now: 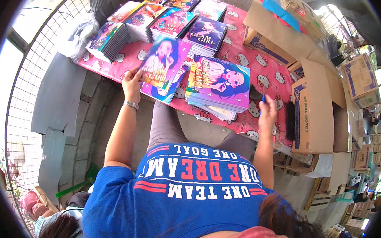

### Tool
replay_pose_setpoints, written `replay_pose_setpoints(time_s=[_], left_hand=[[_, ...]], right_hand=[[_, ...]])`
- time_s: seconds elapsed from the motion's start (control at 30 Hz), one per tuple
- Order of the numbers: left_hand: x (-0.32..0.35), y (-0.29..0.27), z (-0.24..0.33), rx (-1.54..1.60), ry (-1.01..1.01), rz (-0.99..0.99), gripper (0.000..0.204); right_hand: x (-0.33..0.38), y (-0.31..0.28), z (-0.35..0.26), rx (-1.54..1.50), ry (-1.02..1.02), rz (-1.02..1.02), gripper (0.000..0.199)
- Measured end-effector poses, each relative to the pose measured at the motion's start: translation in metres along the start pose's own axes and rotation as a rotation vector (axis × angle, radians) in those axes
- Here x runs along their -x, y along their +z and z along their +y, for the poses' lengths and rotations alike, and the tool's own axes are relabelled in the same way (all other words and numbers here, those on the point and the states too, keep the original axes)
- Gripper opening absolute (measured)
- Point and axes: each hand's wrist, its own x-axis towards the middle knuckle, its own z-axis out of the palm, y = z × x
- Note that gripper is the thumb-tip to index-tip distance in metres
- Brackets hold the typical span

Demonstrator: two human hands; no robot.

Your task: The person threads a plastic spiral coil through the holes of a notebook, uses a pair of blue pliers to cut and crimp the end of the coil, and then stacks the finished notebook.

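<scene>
My left hand (pixel 132 84) is closed on the left edge of a purple spiral notebook (pixel 163 59) with a cartoon figure on its cover, held tilted above the table's near edge. Partly under it lies another notebook (pixel 168 94) with a blue and purple cover. Just to the right is a stack of similar spiral notebooks (pixel 230 85), its lower ones slightly askew. My right hand (pixel 267 113), right of that stack, is closed around a slim blue pen (pixel 263 99) pointing up.
Several notebook stacks (pixel 173 23) fill the table's far side, on a pink patterned cover (pixel 242 60). A clear plastic bag (pixel 78 36) sits at the far left. Cardboard boxes (pixel 314 111) line the right edge. Another person (pixel 60 234) is at the lower left.
</scene>
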Motion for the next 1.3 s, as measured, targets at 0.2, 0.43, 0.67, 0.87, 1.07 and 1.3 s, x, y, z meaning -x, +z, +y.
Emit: replay_pose_setpoints(time_s=[0.2, 0.43, 0.67, 0.87, 1.07, 1.3], left_hand=[[-0.019, -0.03, -0.058, -1.049, 0.344, 0.194, 0.038], [0.024, 0.17, 0.106, -0.561, 0.764, -0.472, 0.021], [0.051, 0.292, 0.081, -1.147, 0.73, -1.12, 0.023], [0.042, 0.29, 0.068, -0.916, 0.547, -1.025, 0.019], [0.038, 0.288, 0.089, -0.577, 0.697, -0.962, 0.02], [0.095, 0.24, 0.196, -0.829, 0.951, -1.07, 0.018]], right_hand=[[0.036, 0.006, 0.087, 0.767, -0.346, -0.153, 0.044], [-0.074, -0.108, 0.121, 1.288, 0.116, 0.374, 0.037], [-0.083, -0.147, 0.154, 1.612, -0.042, 0.113, 0.02], [-0.108, -0.156, 0.122, 1.212, -0.135, 0.105, 0.027], [-0.124, -0.144, 0.062, 1.005, -0.463, 0.103, 0.032], [-0.056, -0.041, -0.097, 0.13, -0.255, -0.197, 0.025]])
